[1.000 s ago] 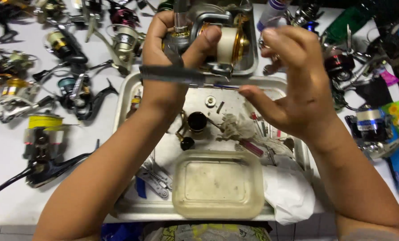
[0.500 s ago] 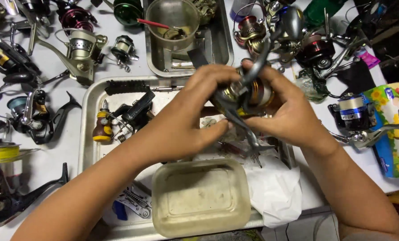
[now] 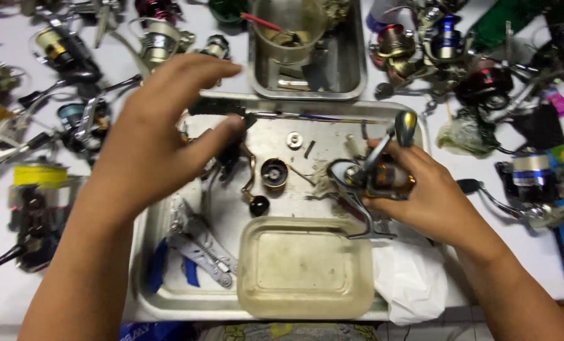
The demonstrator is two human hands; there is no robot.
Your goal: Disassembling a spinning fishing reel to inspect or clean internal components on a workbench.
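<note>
The right hand [image 3: 437, 199] is closed around a gold-toned spinning reel [image 3: 373, 180], fingers wrapped over its body, holding it low over the right half of the metal tray [image 3: 168, 309], just above the tray's right-hand rim. The left hand [image 3: 156, 136] hovers open over the tray's far left corner, fingers spread and curved, thumb near a dark part below it; it is not clear whether it touches anything.

Between the hands, on the tray floor, lie a small round spool part [image 3: 274, 172], a black knob [image 3: 258, 204] and a washer [image 3: 294, 139]. A cloudy plastic tub [image 3: 304, 268] fills the near edge, with folding pliers [image 3: 200, 249] to its left and white cloth [image 3: 408, 278] at the near right corner.

The loose small parts sit right under the hands' paths; a sweep of the left wrist could likely knock them about or off among the many other reels [image 3: 61, 47] crowding the table. The reel's bail arm might snag the tub rim. Open room is slight: only the tray's middle strip is bare.
</note>
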